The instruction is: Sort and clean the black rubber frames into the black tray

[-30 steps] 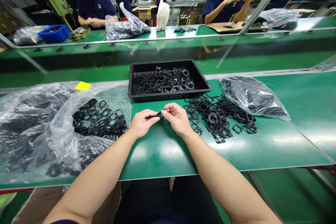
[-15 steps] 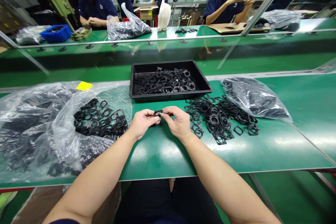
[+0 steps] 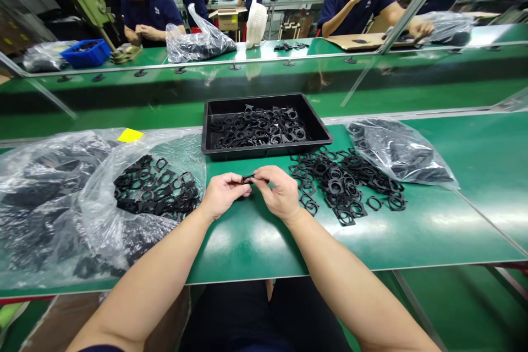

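1. The left hand (image 3: 223, 195) has its grip closed, with thumb and fingers pinching one end of the small black part (image 3: 247, 179).
2. The right hand (image 3: 279, 192) pinches the other end, so its grip is also closed. Compared with one second ago, its fingers are more folded, and the part shows more of its curved outline between the hands.
3. The part is above the green surface (image 3: 256, 247), just before the near rim of the black tray (image 3: 264, 152), which lies at 12 o'clock from the hands with many black frames inside.
4. At 9 o'clock is the open plastic bag (image 3: 101, 198) of black frames; at 3 o'clock, the loose pile of black rings (image 3: 336, 184). A filled clear bag (image 3: 402, 151) lies between 2 and 3 o'clock.
5. Across, near 1 o'clock, a co-worker (image 3: 350, 8) has changed posture: one hand (image 3: 421, 27), raised before, is now low beside another bag (image 3: 447, 27).
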